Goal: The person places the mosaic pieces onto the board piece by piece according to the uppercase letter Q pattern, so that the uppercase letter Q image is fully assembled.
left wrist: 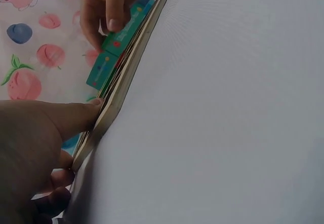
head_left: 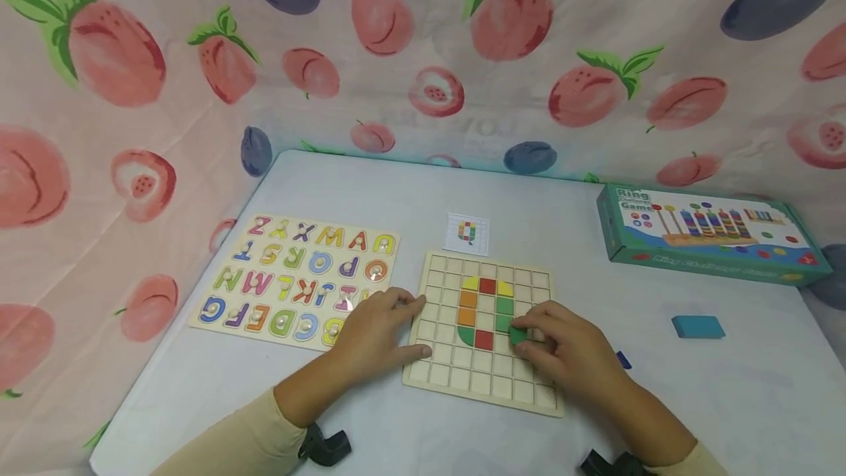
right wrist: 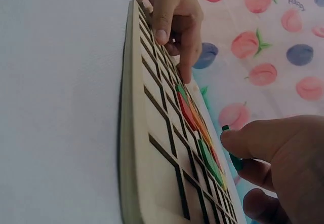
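A wooden grid board (head_left: 449, 380) lies on the table with coloured blocks set in it: yellow corner pieces (head_left: 470, 283) at the top, red squares (head_left: 487, 286), orange squares (head_left: 467, 299), green squares (head_left: 504, 305) and a green rounded piece (head_left: 466, 335). My right hand (head_left: 575, 344) pinches a small green block (head_left: 518, 335) between thumb and fingertips, close over the lower right of the pattern. In the right wrist view this green block (right wrist: 235, 161) shows partly behind the thumb. My left hand (head_left: 373, 329) rests on the board's left edge, thumb and forefinger stretched out and apart.
A pattern card (head_left: 467, 233) lies behind the board. An alphabet puzzle (head_left: 291, 278) with knobbed letters is on the left, partly under my left hand. To the right are a green game box (head_left: 714, 233), a blue block (head_left: 698, 327) and a small dark blue piece (head_left: 623, 360).
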Demonstrator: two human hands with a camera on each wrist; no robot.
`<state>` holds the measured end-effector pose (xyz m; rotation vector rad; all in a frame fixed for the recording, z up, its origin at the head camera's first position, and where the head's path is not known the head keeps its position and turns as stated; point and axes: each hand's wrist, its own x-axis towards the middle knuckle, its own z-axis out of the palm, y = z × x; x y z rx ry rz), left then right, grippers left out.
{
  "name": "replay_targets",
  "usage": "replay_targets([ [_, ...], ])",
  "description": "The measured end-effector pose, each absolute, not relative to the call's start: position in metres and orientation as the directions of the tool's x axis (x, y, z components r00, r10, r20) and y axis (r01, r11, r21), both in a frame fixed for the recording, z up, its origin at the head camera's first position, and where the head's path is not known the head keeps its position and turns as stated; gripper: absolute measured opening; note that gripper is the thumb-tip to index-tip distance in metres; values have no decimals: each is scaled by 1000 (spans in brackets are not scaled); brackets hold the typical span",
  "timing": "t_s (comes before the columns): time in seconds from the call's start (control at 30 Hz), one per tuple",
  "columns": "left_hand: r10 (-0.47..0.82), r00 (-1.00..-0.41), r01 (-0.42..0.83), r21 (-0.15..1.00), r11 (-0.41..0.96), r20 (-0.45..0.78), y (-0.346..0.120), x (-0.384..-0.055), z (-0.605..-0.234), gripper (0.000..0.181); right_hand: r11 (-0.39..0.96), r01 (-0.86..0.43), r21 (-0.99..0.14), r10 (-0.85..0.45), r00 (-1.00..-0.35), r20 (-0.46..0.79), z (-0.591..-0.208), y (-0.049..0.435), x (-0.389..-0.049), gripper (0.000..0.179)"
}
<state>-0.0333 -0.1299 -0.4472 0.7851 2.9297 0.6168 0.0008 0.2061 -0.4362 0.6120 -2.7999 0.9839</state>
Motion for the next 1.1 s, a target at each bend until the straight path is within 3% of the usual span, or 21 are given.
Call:
replay_targets([
  [0.23, 485, -873, 464, 372, 803, 43, -128, -32, -446, 80, 738, -408, -537, -369, -911, 184, -440, 195, -2, 26],
  [0.43, 478, -877, 461, 367, 808, 49, -127, -31, -445, 78, 793, -376, -479, -365, -923, 120, -440, 188, -2, 30],
  [1.1, 461, -884, 456, 366, 811, 81, -127, -32, -448, 79, 834, -349, -427, -328, -936, 125, -438, 181, -7, 21],
])
